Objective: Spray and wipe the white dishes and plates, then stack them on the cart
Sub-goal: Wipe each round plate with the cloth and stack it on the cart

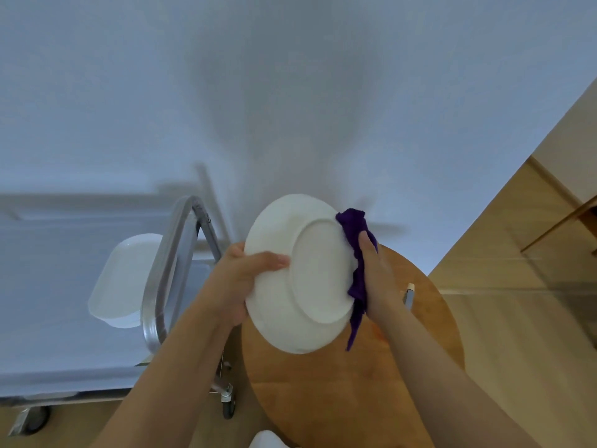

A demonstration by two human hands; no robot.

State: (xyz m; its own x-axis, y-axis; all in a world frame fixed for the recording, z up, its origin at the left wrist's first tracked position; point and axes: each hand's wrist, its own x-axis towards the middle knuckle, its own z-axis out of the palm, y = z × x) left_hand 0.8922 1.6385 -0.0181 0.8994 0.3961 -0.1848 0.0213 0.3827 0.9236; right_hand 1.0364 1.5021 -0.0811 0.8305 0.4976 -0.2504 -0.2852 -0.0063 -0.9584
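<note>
Wooden round table [371, 383] lies under the plate [300, 276], cart [168, 270] left.

The plate [300, 273] looks like smooth white glazed ceramic with a soft sheen. The purple cloth [355, 253] is matt, soft and slightly fuzzy. The round table [355, 383] is smooth, lightly polished wood. The cart [168, 273] has a shiny metal frame; the dishes [122, 282] on it are blurred, perhaps glossy ceramic.

1 plate [300, 273], 1 cloth [355, 253], 1 cart [168, 273], 2 hands [239, 279]
</note>
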